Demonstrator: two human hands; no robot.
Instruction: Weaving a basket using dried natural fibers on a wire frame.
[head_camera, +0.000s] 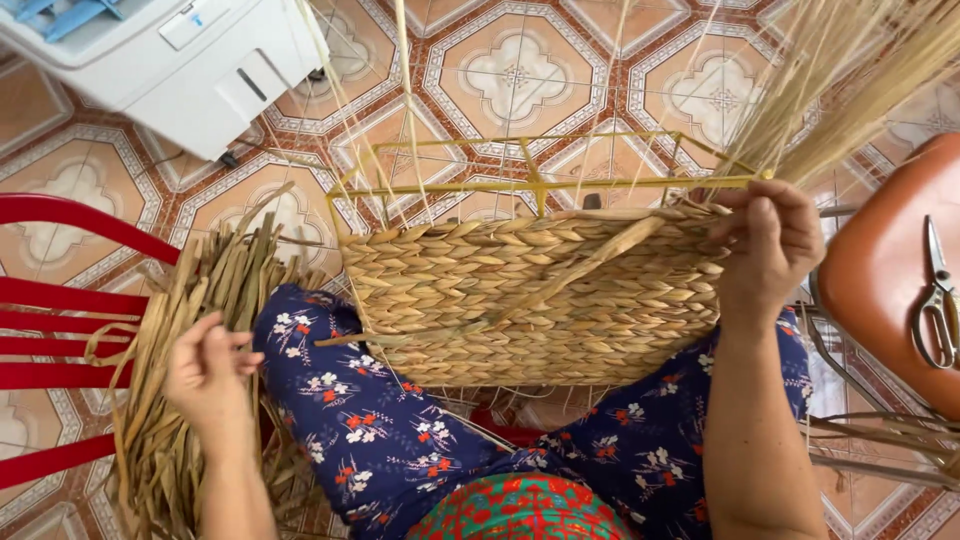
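Here, the half-woven basket (530, 300) rests on the person's lap, over the blue flowered trousers (400, 430). Its long axis runs left to right across the view, and its open top points away from the person, toward the tiled floor (520, 70). Above the woven wall the bare yellow wire frame (540, 185) stands clear, with thin upright strands rising through it.

The right hand (765, 240) grips the basket's upper right corner — fingers curled over the rim, thumb against the weave. A flat strand (560, 280) slants from that corner down to the left across the woven face. Just above the hand a bundle of pale stalks (850, 80) fans up toward the top right corner.

The left hand (205, 370) is well apart from the basket, down at the left, over a heap of dry flat leaves (180, 400) — its fingers are bent together, pinching at the leaves. The heap lies beside a red chair (60, 330).

At top left sits a white boxy machine (170, 60), with a pale rectangular label on its upper face and a blue tray at its corner. At right, scissors (938, 300) lie on a brown seat (890, 270), blades pointing away.
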